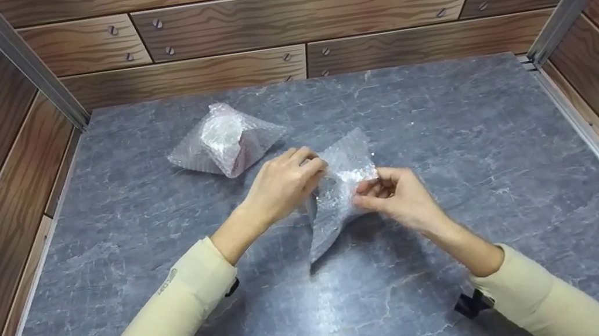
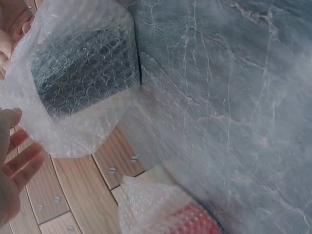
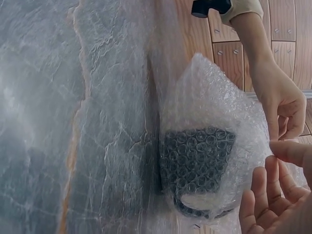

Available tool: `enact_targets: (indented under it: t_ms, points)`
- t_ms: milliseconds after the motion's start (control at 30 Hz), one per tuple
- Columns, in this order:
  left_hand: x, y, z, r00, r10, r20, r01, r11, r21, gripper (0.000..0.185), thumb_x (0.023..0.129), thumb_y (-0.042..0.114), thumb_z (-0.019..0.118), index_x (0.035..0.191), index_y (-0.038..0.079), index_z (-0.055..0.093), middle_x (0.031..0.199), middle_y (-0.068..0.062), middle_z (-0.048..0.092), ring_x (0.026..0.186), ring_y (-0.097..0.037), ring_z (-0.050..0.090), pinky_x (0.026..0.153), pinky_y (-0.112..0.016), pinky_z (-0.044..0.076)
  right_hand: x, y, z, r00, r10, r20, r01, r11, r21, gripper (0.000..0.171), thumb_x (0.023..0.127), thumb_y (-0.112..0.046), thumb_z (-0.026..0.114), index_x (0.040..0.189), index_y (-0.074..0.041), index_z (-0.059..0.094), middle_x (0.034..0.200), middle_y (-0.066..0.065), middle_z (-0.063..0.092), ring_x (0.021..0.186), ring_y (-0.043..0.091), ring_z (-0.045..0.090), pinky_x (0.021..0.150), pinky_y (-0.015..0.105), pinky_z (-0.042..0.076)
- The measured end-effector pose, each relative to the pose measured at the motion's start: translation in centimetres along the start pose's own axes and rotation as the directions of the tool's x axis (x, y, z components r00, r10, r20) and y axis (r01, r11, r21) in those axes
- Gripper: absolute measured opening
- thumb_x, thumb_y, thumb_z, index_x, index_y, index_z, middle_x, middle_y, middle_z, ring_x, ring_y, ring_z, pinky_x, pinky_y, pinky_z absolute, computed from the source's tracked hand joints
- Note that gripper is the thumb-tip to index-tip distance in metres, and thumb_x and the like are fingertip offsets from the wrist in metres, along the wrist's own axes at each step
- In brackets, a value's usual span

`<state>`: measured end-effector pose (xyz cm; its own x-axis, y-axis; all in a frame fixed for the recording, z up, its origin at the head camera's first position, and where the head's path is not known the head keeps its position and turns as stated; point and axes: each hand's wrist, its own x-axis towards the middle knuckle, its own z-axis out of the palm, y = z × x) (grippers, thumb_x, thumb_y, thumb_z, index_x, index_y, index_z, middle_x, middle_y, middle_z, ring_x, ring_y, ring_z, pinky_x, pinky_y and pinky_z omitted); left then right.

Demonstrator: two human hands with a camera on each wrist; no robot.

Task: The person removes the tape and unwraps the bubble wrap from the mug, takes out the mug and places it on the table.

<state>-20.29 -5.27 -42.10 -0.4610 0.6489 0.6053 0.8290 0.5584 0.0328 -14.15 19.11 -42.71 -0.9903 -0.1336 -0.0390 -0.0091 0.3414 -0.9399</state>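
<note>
Bubble-wrap pouch [image 1: 338, 192] held up off the grey stone-pattern tabletop [image 1: 444, 112], near the middle, one long corner pointing down toward the front edge and almost touching the surface. Clear film, small round bubbles, crinkled and catching glare. Inside, a dark object [image 3: 195, 161] showing through the wrap in both wrist views; in the right wrist view a rounded dark rim shows at its lower end. Exact kind of object not readable through the film.

Left hand [image 1: 281, 185] on the pouch's left upper edge, fingers curled over and pinching the wrap. Right hand [image 1: 397, 195] on the right edge, thumb and forefinger closed narrow on the film, remaining fingers loosely bent beneath.

Second bubble-wrapped bundle [image 1: 222, 140] lying on the tabletop behind and to the left, apart from the pouch and from both hands; something reddish faintly visible through its wrap in the left wrist view [image 2: 190, 219].

Wood-pattern walls [image 1: 301, 15] closing the back and both sides, metal rails [image 1: 20, 60] at the two rear corners. Bare tabletop wide to the right of the hands and along the whole front; less on the left rear, where the bundle sits. Cream sleeves [image 1: 178, 308] reaching in from the front edge.
</note>
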Motion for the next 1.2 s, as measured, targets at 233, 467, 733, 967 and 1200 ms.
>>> enact_targets:
  t_ms: [233, 467, 733, 967, 1200]
  points:
    - [0.7, -0.5, -0.6, 0.999, -0.023, 0.044, 0.025, 0.999, -0.029, 0.010, 0.102, 0.020, 0.069, 0.105, 0.012, 0.075, 0.098, -0.005, 0.073, 0.081, -0.022, 0.072, 0.067, -0.034, 0.063, 0.0, 0.1, 0.0, 0.998, -0.035, -0.050, 0.033, 0.999, -0.043, 0.023, 0.082, -0.006, 0.087, 0.098, 0.004, 0.074, 0.077, -0.003, 0.067, 0.067, 0.007, 0.058, 0.062, 0.017, 0.051]
    - [1.2, -0.9, -0.8, 0.997, -0.031, 0.074, 0.035, 0.998, -0.056, 0.010, 0.103, 0.020, 0.068, 0.104, 0.011, 0.073, 0.095, -0.005, 0.072, 0.080, -0.023, 0.072, 0.065, -0.034, 0.063, 0.0, 0.2, -0.1, 0.993, -0.076, -0.088, 0.069, 0.995, -0.078, 0.023, 0.081, -0.006, 0.089, 0.097, 0.003, 0.075, 0.083, 0.005, 0.070, 0.070, 0.007, 0.060, 0.066, 0.017, 0.052]
    - [1.8, -1.6, -0.7, 0.994, -0.076, 0.076, 0.082, 0.994, -0.078, 0.014, 0.104, 0.022, 0.067, 0.107, 0.010, 0.075, 0.097, -0.006, 0.074, 0.082, -0.024, 0.074, 0.067, -0.038, 0.064, 0.0, 0.4, -0.2, 0.989, -0.083, -0.121, 0.071, 0.992, -0.100, 0.025, 0.080, -0.006, 0.090, 0.099, 0.001, 0.075, 0.088, 0.008, 0.071, 0.074, 0.008, 0.061, 0.069, 0.017, 0.055]
    - [2.4, -2.2, -0.4, 0.990, -0.114, 0.079, 0.121, 0.987, -0.103, 0.017, 0.104, 0.022, 0.067, 0.111, 0.009, 0.076, 0.101, -0.006, 0.076, 0.084, -0.023, 0.076, 0.072, -0.037, 0.065, 0.1, 0.6, -0.3, 0.987, -0.086, -0.135, 0.072, 0.992, -0.105, 0.026, 0.080, -0.004, 0.089, 0.102, 0.001, 0.074, 0.088, 0.009, 0.070, 0.073, 0.009, 0.061, 0.068, 0.018, 0.055]
    - [2.8, -2.9, 0.3, 0.989, -0.139, 0.049, 0.144, 0.982, -0.126, 0.015, 0.102, 0.020, 0.069, 0.110, 0.010, 0.076, 0.102, -0.004, 0.078, 0.088, -0.022, 0.078, 0.072, -0.037, 0.065, 0.1, 0.8, -0.3, 0.985, -0.094, -0.144, 0.073, 0.987, -0.146, 0.025, 0.082, -0.007, 0.089, 0.102, -0.003, 0.075, 0.093, 0.010, 0.070, 0.074, 0.010, 0.062, 0.070, 0.020, 0.055]
